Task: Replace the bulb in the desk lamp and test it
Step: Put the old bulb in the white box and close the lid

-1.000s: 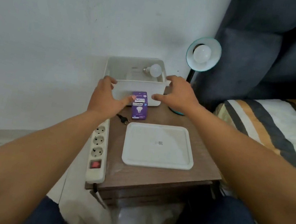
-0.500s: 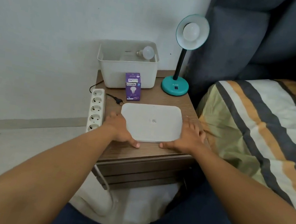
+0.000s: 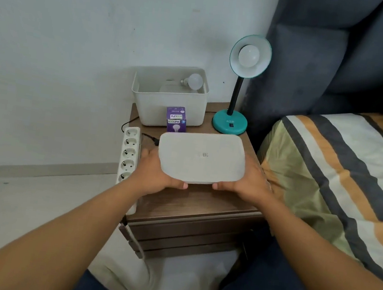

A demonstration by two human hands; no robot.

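While both hands hold the white lid (image 3: 200, 159) just above the nightstand (image 3: 192, 201), I see it tilted, its near edge raised toward me. My left hand (image 3: 155, 173) is curled round the lid's left near corner, thumb on the front edge and fingers tucked underneath; my right hand (image 3: 250, 183) grips the right near corner the same way, thumb forward, fingers hidden below. Behind the lid the white bin (image 3: 169, 99) stands open against the wall. In it lies 1 loose bulb (image 3: 194, 81), on its side at the back right, screw base pointing left, and under it a pale rounded shape I cannot identify. Leaning on the bin's front wall is a purple bulb box (image 3: 176, 119), upright; the lid's far edge covers its bottom, so I cannot tell whether they touch. Right of the bin stands the teal lamp (image 3: 230, 123), base on the nightstand's back right corner, black neck rising to a shade that faces me with a bulb (image 3: 248, 55) seated in it, unlit. A white power strip (image 3: 130, 151) with 5 sockets showing runs along the nightstand's left edge, and a black plug (image 3: 155, 140) lies loose beside it, just left of the lid. A striped bed (image 3: 342, 177) fills the right side.
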